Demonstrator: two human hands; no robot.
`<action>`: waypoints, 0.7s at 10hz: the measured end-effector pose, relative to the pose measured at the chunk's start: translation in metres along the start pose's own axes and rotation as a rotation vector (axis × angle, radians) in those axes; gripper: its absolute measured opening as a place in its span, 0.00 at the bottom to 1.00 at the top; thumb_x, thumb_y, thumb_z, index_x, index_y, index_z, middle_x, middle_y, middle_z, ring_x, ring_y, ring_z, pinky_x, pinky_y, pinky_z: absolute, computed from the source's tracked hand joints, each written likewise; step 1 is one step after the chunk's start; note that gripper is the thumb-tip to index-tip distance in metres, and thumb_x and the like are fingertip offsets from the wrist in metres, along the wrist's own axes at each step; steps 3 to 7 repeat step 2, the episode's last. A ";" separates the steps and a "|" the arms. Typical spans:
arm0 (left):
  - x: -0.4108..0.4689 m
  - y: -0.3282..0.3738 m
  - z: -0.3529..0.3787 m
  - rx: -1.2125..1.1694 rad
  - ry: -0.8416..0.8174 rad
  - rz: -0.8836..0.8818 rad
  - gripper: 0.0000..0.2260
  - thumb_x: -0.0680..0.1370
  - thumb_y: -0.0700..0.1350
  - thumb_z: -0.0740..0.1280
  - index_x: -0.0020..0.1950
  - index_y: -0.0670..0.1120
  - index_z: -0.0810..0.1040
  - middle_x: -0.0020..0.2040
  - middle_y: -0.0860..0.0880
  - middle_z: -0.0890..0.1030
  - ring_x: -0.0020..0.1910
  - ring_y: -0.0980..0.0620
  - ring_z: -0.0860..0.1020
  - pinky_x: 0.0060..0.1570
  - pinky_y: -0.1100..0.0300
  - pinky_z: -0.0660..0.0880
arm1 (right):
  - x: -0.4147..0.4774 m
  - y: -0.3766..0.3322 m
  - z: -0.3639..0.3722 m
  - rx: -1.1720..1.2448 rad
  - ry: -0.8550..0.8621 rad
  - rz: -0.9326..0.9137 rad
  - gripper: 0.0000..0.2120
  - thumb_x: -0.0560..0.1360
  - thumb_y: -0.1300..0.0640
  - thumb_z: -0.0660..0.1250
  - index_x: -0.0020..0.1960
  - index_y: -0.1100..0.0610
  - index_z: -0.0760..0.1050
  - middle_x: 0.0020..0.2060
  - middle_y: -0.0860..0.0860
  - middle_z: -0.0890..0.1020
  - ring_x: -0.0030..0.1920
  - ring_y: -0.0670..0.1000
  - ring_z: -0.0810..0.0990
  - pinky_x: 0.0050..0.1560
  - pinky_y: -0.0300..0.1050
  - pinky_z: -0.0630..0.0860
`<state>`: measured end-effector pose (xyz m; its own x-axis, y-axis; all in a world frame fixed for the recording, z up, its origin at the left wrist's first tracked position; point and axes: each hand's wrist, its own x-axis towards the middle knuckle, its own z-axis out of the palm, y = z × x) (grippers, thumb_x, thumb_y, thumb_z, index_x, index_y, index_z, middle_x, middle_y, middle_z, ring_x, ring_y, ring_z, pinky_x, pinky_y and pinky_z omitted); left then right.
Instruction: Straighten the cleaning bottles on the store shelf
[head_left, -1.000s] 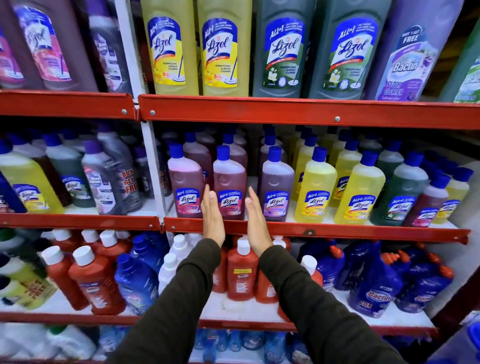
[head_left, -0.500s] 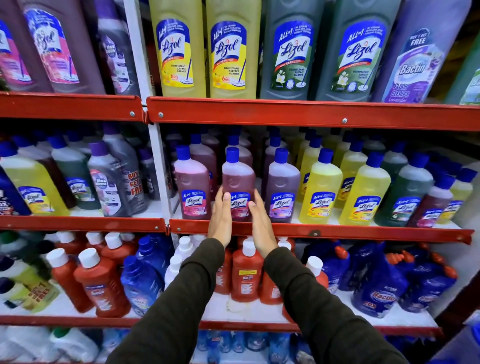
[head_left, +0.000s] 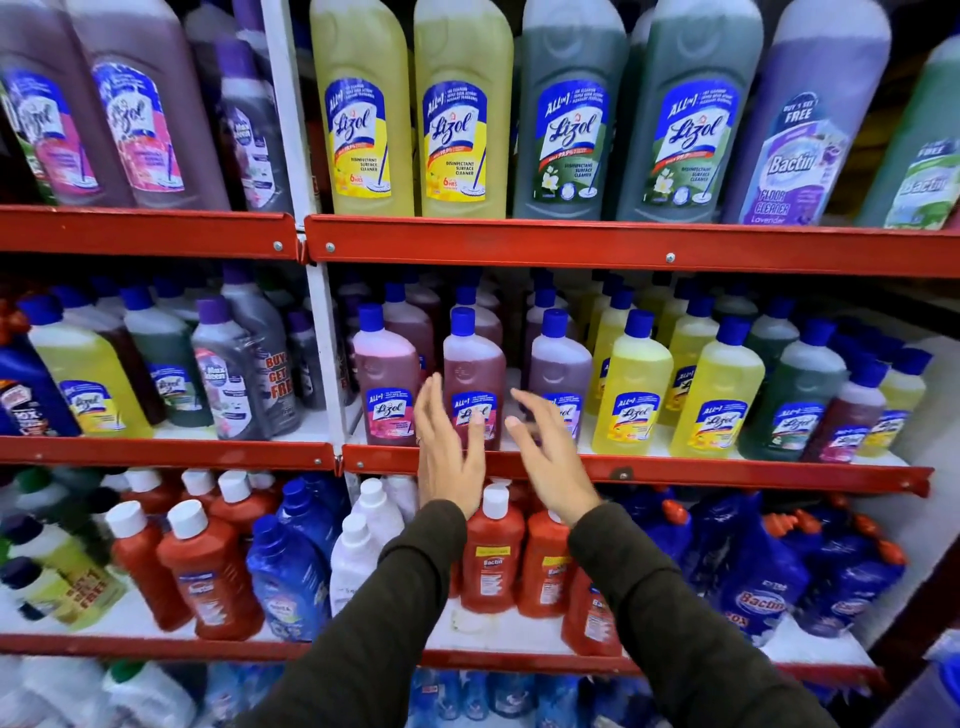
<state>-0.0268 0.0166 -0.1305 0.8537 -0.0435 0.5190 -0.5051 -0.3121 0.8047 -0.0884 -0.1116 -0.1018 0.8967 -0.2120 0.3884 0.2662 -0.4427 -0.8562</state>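
Note:
A pink Lizol bottle (head_left: 474, 371) with a blue cap stands upright at the front of the middle shelf (head_left: 675, 470). My left hand (head_left: 447, 452) is open just left of its label, fingers spread, thumb side near the bottle. My right hand (head_left: 553, 460) is open to the bottle's right, fingers apart and blurred, covering part of a lilac bottle (head_left: 558, 364). Neither hand grips anything. Another pink bottle (head_left: 387, 379) stands left of my left hand. Yellow bottles (head_left: 636, 384) line up to the right.
Large yellow, green and purple bottles fill the top shelf (head_left: 571, 244). Red Bactin bottles (head_left: 491, 551) and blue spray bottles (head_left: 753, 582) crowd the lower shelf under my forearms. A white upright post (head_left: 322, 343) divides the shelving. Mixed bottles (head_left: 228, 374) stand left of it.
Both hands were pressed flat on the sides of the front pink bottle; now they have come off it and spread open, the right hand moving rightward.

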 end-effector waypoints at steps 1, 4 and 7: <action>-0.002 0.019 -0.001 0.227 0.020 0.353 0.28 0.84 0.52 0.60 0.82 0.45 0.60 0.82 0.41 0.61 0.81 0.43 0.60 0.79 0.40 0.58 | -0.011 -0.025 -0.048 -0.184 0.116 -0.248 0.13 0.82 0.58 0.66 0.66 0.51 0.79 0.65 0.47 0.76 0.54 0.42 0.81 0.50 0.38 0.79; 0.017 0.045 -0.001 0.375 0.024 0.575 0.28 0.82 0.52 0.63 0.81 0.45 0.64 0.82 0.40 0.62 0.83 0.40 0.55 0.81 0.40 0.44 | -0.021 -0.074 -0.114 -0.246 0.415 -0.510 0.07 0.80 0.61 0.69 0.57 0.54 0.80 0.59 0.54 0.79 0.49 0.45 0.82 0.42 0.40 0.79; 0.017 0.045 -0.001 0.375 0.024 0.575 0.28 0.82 0.52 0.63 0.81 0.45 0.64 0.82 0.40 0.62 0.83 0.40 0.55 0.81 0.40 0.44 | -0.021 -0.074 -0.114 -0.246 0.415 -0.510 0.07 0.80 0.61 0.69 0.57 0.54 0.80 0.59 0.54 0.79 0.49 0.45 0.82 0.42 0.40 0.79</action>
